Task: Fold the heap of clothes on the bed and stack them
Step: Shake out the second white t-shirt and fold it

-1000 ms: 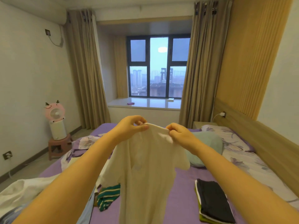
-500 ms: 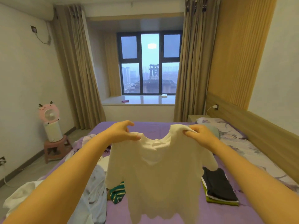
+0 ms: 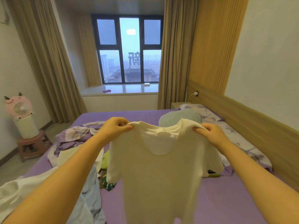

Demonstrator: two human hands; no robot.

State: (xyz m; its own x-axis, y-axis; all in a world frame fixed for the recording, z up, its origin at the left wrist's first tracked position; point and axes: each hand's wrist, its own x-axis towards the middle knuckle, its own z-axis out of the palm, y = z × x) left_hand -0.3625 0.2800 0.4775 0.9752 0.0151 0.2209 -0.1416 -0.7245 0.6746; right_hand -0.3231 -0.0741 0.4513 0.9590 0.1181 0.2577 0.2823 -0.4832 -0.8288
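Both hands up over the bed (image 3: 226, 199), arms stretched out. Left hand (image 3: 114, 128) pinches one shoulder of a cream t-shirt (image 3: 159, 168), right hand (image 3: 210, 135) pinches the other shoulder; shirt hangs spread between them, hem blurred at the bottom. Below and left of the left hand, a heap of unfolded clothes (image 3: 90, 183). Teal pillow (image 3: 178, 118) just beyond the hands.

Cream T-shirt (image 3: 160, 172) — purple bed sheet (image 3: 226, 199) — floral lilac pillowcase (image 3: 205, 110)
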